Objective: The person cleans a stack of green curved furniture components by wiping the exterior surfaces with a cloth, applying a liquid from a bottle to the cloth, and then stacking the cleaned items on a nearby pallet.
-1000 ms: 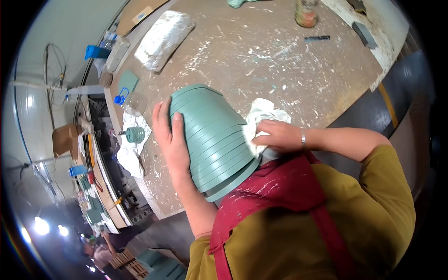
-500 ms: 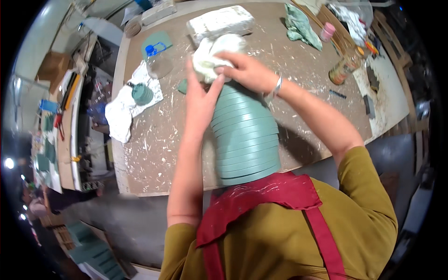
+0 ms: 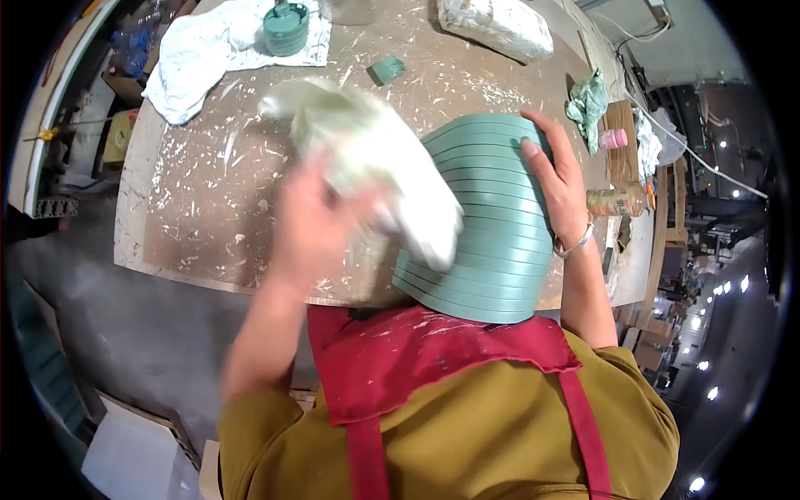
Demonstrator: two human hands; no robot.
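A white cloth [image 3: 392,158] with greenish smears hangs from my left hand [image 3: 317,217], over the table beside the green piece; cloth and hand are blurred by motion. The curved green piece [image 3: 492,200], made of many thin strips laid edge to edge, leans at the table's near edge against my red apron. On its far right corner my right hand [image 3: 558,179] grips the edge, thumb on the upper face and fingers round the rim. A silvery bracelet is on that wrist. A small green scrap [image 3: 386,71] lies beyond the cloth.
A green ribbed container [image 3: 285,32] stands on a white cloth [image 3: 200,58] at the far left. At the back sits a wrapped white block [image 3: 496,29]. Along the right are a crumpled green cloth [image 3: 587,108], a pink-capped bottle [image 3: 614,138] and a clear bottle [image 3: 615,201].
Both hands were on the white cloth at the piece's far end. My left hand has brought it nearer and leftward; my right has let it go and taken the piece's edge. The view has turned.
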